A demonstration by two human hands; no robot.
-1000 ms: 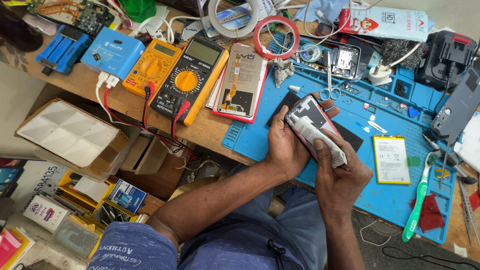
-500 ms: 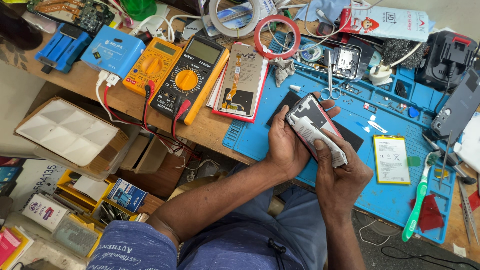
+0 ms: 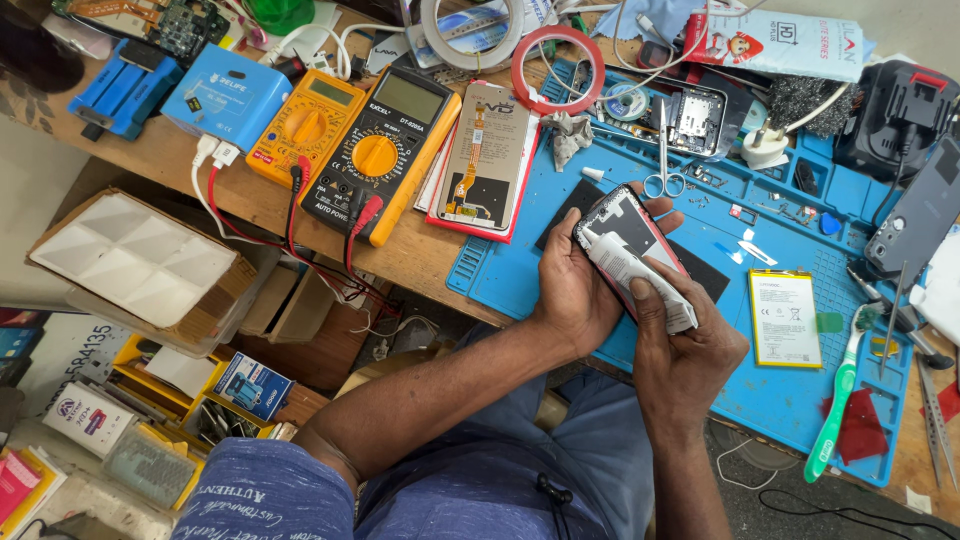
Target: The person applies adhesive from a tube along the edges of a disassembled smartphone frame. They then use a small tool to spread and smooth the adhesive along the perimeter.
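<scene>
On the messy blue work mat (image 3: pixel 560 270), the left hand (image 3: pixel 575 285) wraps its fingers around an opened phone (image 3: pixel 630 235) while the right hand (image 3: pixel 685 350) pinches a white glue tube (image 3: pixel 640 280) over it, and a hard squeeze could spill glue inside.

The opened phone (image 3: pixel 628 232) has a red-edged frame and a dark inner face turned upward; it sits tilted, raised above the blue mat. A white tube (image 3: pixel 640 277) with a grey band lies diagonally across the phone's inner face, its nozzle end toward the upper left. The nozzle appears to touch the frame edge, though the contact is not clearly visible.
</scene>
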